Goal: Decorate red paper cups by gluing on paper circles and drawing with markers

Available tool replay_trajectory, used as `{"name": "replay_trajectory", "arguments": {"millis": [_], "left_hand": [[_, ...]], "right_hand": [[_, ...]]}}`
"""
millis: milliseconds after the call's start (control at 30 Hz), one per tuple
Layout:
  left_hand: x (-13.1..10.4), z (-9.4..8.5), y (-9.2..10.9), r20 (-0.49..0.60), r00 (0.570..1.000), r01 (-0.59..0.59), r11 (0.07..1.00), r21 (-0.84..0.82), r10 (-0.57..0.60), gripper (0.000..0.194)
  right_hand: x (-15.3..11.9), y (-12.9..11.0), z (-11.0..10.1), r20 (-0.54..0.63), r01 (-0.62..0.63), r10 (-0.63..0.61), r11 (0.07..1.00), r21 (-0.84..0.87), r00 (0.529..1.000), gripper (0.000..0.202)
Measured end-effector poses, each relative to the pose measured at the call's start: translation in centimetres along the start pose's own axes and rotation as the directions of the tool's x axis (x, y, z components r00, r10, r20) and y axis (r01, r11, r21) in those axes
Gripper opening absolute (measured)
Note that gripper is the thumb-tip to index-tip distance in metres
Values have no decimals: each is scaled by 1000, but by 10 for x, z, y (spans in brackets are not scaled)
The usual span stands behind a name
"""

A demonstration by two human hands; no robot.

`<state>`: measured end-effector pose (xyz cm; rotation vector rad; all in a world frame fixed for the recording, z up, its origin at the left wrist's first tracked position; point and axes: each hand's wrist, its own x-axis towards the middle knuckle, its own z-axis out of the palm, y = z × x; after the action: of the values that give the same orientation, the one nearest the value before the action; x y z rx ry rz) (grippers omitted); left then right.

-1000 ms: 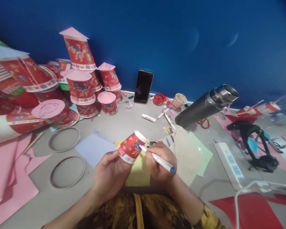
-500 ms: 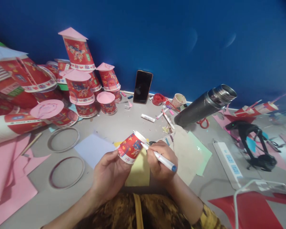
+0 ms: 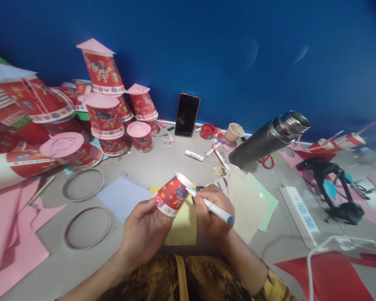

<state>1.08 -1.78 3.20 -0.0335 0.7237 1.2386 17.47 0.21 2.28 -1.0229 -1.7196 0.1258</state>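
A red patterned paper cup (image 3: 173, 195) is tilted in my left hand (image 3: 147, 232), its white base up and to the right. My left fingers are closed around its lower left side. Pinched in my right hand (image 3: 214, 213) is a white marker pen (image 3: 215, 210) with a blue end. Its tip is at the cup's right side, near the white base; whether it touches cannot be made out. Below the cup lies a yellow paper sheet (image 3: 183, 228), with a pale blue sheet (image 3: 123, 196) to its left.
Red cups with pink paper roofs (image 3: 105, 115) stand stacked at the left. Two tape rings (image 3: 87, 247) lie nearer. A phone (image 3: 187, 115) leans on the blue wall. A dark thermos (image 3: 266, 140), a power strip (image 3: 297, 215) and a black headgear-like frame (image 3: 338, 192) are to the right.
The marker tip has shifted very slightly down and to the right along the cup. My left hand keeps the cup in nearly the same pose.
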Motion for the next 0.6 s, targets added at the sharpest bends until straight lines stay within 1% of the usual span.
{"name": "replay_trajectory", "arguments": {"millis": [133, 267, 367, 467, 533, 600], "left_hand": [[-1, 4, 0, -33, 999, 4, 1000, -13, -5, 63], [-1, 6, 1, -66, 998, 9, 1000, -23, -10, 59], [-1, 6, 1, -82, 997, 11, 999, -52, -16, 60], [-1, 5, 1, -77, 997, 5, 997, -82, -11, 63], [0, 3, 2, -56, 998, 1, 993, -119, -8, 68], [2, -1, 3, -24, 1000, 9, 986, -169, -13, 74]], "right_hand": [[-1, -1, 0, 41, 25, -27, 998, 50, 999, 14], [0, -2, 0, 25, 29, -30, 999, 28, 999, 14], [0, -2, 1, 43, 32, -35, 997, 71, 998, 13], [-4, 3, 0, -4, 12, -12, 996, 89, 1000, 11], [-8, 9, -3, -62, -22, 28, 995, 97, 998, 9], [-11, 14, -5, -74, -74, 83, 991, 110, 994, 8]]}}
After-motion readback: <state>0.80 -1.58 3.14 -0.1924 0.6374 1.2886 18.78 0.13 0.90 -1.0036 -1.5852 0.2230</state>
